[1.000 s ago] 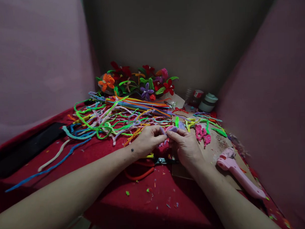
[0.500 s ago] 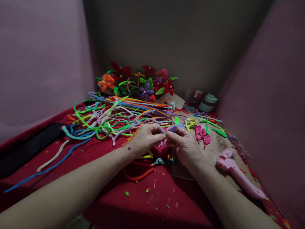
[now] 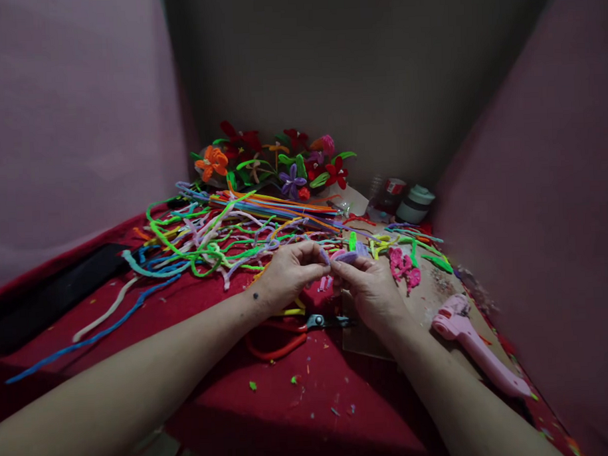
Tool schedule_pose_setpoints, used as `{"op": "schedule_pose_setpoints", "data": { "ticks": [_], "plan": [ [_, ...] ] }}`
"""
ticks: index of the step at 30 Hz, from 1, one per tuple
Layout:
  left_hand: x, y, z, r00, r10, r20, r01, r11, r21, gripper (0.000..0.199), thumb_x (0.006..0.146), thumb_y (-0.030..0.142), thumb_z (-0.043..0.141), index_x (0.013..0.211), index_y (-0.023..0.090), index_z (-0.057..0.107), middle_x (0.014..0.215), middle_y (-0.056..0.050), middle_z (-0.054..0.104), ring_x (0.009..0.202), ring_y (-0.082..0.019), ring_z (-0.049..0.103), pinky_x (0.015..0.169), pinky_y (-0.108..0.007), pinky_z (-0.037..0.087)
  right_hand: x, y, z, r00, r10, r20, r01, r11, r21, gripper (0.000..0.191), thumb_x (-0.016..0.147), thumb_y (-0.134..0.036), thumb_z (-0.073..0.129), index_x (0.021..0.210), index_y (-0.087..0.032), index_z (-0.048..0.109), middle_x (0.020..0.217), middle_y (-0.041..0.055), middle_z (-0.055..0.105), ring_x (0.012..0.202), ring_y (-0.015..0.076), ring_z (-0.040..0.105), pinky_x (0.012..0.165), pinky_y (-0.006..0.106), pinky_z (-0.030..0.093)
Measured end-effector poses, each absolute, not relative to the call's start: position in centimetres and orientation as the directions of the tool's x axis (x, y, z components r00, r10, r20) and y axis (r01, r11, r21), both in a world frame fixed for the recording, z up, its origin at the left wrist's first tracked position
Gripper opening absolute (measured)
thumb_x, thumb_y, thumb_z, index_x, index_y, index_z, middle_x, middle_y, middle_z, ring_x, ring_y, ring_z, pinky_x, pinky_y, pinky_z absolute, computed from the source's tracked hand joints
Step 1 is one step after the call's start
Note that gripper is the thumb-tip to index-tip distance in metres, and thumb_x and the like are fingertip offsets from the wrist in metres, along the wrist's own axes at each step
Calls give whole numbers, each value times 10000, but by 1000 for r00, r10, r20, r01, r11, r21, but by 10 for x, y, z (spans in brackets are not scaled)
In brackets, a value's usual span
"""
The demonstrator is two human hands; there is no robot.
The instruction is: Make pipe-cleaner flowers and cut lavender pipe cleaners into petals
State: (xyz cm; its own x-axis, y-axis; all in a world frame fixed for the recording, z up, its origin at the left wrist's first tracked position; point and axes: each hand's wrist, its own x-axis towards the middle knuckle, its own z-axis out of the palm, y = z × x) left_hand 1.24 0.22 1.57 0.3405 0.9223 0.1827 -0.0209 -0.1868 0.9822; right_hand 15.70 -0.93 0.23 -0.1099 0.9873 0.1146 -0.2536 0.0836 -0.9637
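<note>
My left hand point(image 3: 291, 271) pinches one end of a purple fuzzy stem piece, which shows between thumb and forefinger. Close beside it, my right hand point(image 3: 368, 282) is closed on a purple fuzzy stem point(image 3: 345, 257) bent into a small curve. The fingertips of both hands nearly meet; whether the two purple parts are one piece cannot be made out. Scissors with red handles point(image 3: 278, 352) lie on the red cloth point(image 3: 230, 390) just below my hands. Left of and behind them spreads a tangle of coloured fuzzy stems point(image 3: 212, 251).
Fuzzy flowers point(image 3: 292, 182) stand at the back. A pink glue gun point(image 3: 480, 351) and pink fuzzy pieces point(image 3: 404, 270) rest on the cardboard point(image 3: 426, 303) at right. Behind is a lidded jar point(image 3: 415, 205). A black object point(image 3: 52, 296) lies at far left.
The fingertips have shifted slightly, and more of the curved purple piece in my right hand shows. Both hands keep their pinch.
</note>
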Motion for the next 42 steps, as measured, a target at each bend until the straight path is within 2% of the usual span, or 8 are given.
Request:
{"op": "schedule_pose_setpoints", "data": {
  "ticks": [7, 13, 19, 23, 27, 31, 35, 42],
  "plan": [
    [10, 5, 12, 355, 897, 265, 89, -314, 945, 73, 712, 201, 567, 712, 134, 540, 584, 28, 523, 509, -73, 449, 503, -205, 378, 154, -13, 10, -82, 996, 34, -161, 21, -987, 187, 642, -294, 656, 582, -145, 561, 469, -38, 513, 388, 63, 414, 386, 199, 325],
    [4, 3, 11, 629, 472, 618, 362, -881, 305, 178, 802, 175, 425, 755, 149, 595, 782, -69, 597, 765, -157, 504, 738, -312, 413, 157, -8, 5, -187, 975, -117, -364, -179, -914, 220, 550, -221, 701, 521, -153, 493, 416, -57, 452, 353, 59, 379, 335, 187, 284],
    [4, 6, 21, 461, 875, 146, 164, -246, 955, 204, 780, 322, 488, 729, 133, 546, 642, -10, 556, 524, -86, 483, 494, -216, 405, 158, -9, 9, -93, 995, 40, -266, 14, -964, 181, 628, -263, 662, 572, -142, 540, 451, -50, 467, 385, 56, 379, 378, 197, 281],
    [2, 8, 22, 582, 809, -85, 34, 81, 996, 256, 734, 369, 551, 651, 128, 531, 566, 7, 512, 433, -59, 425, 408, -191, 339, 157, -15, 14, -39, 987, 156, -90, 152, -984, 157, 674, -272, 626, 612, -136, 574, 487, -41, 496, 442, 62, 402, 453, 212, 310],
    [2, 5, 23, 559, 829, -20, 166, -89, 982, 237, 745, 352, 528, 622, 151, 500, 481, 47, 431, 397, -60, 373, 404, -196, 317, 156, -18, 14, -36, 973, 228, 6, 228, -974, 135, 701, -261, 597, 634, -144, 587, 501, -41, 502, 483, 76, 426, 514, 226, 339],
    [5, -1, 20, 500, 737, 456, 547, -676, 494, 190, 794, 244, 448, 655, 156, 544, 583, 6, 499, 557, -103, 462, 532, -220, 361, 155, -15, 5, -36, 982, 187, -73, 184, -980, 161, 695, -278, 615, 613, -150, 561, 507, -47, 483, 474, 66, 397, 489, 214, 318],
    [5, -3, 15, 595, 497, 632, 699, -709, -100, 207, 835, 206, 393, 740, 166, 573, 697, -42, 545, 696, -154, 495, 625, -264, 388, 153, -11, 0, -62, 994, 86, -255, 68, -964, 197, 658, -293, 657, 605, -150, 532, 508, -52, 472, 429, 51, 363, 414, 194, 273],
    [-5, 19, 20, 297, 861, 412, 541, -507, 670, 152, 734, 156, 490, 863, 149, 568, 789, -27, 584, 719, -140, 530, 660, -268, 430, 157, -12, 4, -120, 988, 98, -320, 55, -946, 154, 663, -255, 666, 639, -145, 561, 542, -34, 521, 427, 52, 407, 401, 191, 301]
  ]
}}
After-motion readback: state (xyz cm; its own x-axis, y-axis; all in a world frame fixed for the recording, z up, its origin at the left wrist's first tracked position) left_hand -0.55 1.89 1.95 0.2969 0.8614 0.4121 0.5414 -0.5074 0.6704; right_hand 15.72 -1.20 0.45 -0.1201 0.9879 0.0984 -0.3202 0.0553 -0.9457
